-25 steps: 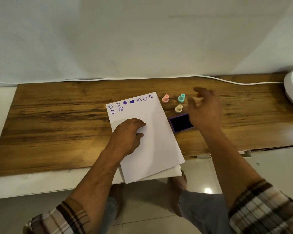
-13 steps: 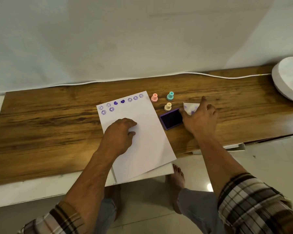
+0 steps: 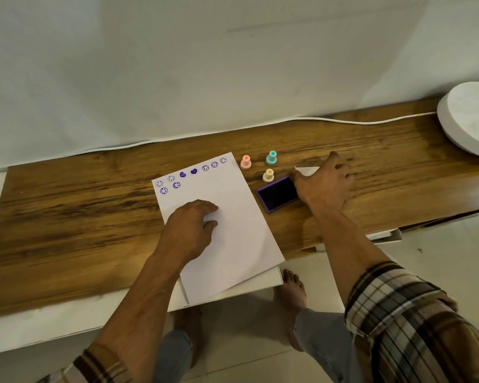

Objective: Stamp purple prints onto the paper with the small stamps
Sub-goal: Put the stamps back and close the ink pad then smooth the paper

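A white paper lies slanted on the wooden table, with purple smiley and heart prints along its top edge. My left hand presses down on the sheet's middle, fingers curled. Right of the paper stand three small stamps: pink, teal and yellow. An open purple ink pad sits just below them. My right hand rests beside the pad on a small white piece that lies flat on the table, mostly hidden under the palm.
A thick white round object sits at the table's far right. A white cable runs along the back edge below a white sheet backdrop. A second sheet pokes out under the paper at the table's near edge.
My right hand went from hovering above the stamps to picking up the white piece, then laid it flat to the right of the ink pad. The left hand stayed on the paper.
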{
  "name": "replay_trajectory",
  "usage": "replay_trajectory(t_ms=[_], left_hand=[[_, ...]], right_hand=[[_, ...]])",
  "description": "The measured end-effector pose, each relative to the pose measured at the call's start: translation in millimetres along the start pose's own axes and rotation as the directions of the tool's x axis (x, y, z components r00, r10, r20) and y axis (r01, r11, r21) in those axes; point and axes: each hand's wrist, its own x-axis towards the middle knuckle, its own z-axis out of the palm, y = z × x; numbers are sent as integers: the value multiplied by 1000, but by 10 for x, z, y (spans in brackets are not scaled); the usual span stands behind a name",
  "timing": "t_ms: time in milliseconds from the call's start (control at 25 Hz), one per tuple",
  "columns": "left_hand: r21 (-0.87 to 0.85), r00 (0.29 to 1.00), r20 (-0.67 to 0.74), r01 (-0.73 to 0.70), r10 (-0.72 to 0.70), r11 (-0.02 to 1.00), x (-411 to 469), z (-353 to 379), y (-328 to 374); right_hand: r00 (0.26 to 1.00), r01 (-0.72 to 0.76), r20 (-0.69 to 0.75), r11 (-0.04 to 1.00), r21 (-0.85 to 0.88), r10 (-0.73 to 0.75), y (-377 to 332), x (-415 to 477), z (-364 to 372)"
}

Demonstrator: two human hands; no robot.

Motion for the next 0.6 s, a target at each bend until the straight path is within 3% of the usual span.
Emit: replay_trajectory(t_ms=[160,280,400,600], left_hand=[[26,1000,11,11,-11,1000,41,-28,-27],[38,1000,17,19,-20,999,58,-39,-9],[39,1000,27,12,-13,999,36,-40,1],[53,999,35,20,-22,998,36,-54,-8]], right_hand=[[993,115,-41,985,131,-111,-63,-138,-53],[968,219,86,963,157,-234,-155,-438,13],[938,296,167,952,71,-304,-159,-628,108],[928,341,168,940,-18,-333,-127,-656,168]])
